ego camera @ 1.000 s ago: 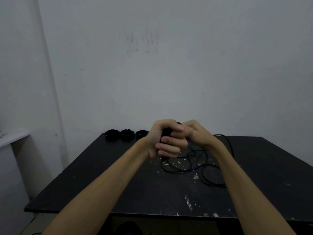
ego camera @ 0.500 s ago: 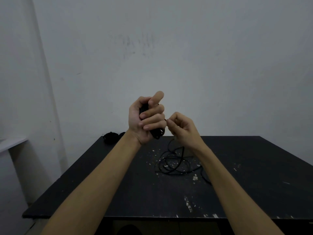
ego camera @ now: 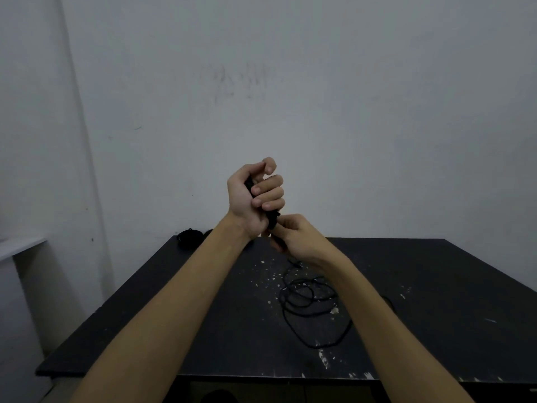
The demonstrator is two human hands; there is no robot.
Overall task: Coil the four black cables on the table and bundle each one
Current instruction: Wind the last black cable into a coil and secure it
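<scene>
Head view. The left hand sits at the centre of the frame, raised above the table. Its fingers are clenched round a coil of black cable; only a short dark part of the coil shows between the palm and the fingers and below the fist. The right hand lies just below and to the right of the left, touching the lower end of the coil. Its fingers are curled and appear to pinch the cable strand where it leaves the coil; the exact contact is hidden by the fingers.

The loose cable runs down from the right hand to the table and lies in tangled loops at the lower centre-right of the frame, partly behind the right forearm. A finished bundle rests at the far left corner of the table, against the wall; further bundles behind the left forearm cannot be confirmed.

Judgement: the coiling of this cable is part done, and much slack remains.

Risks:
- The overlapping loops on the table may knot when drawn upward.
- A slack left grip may let the wound turns spring open.
- A hard pull may drag the cable over the table edge.
</scene>
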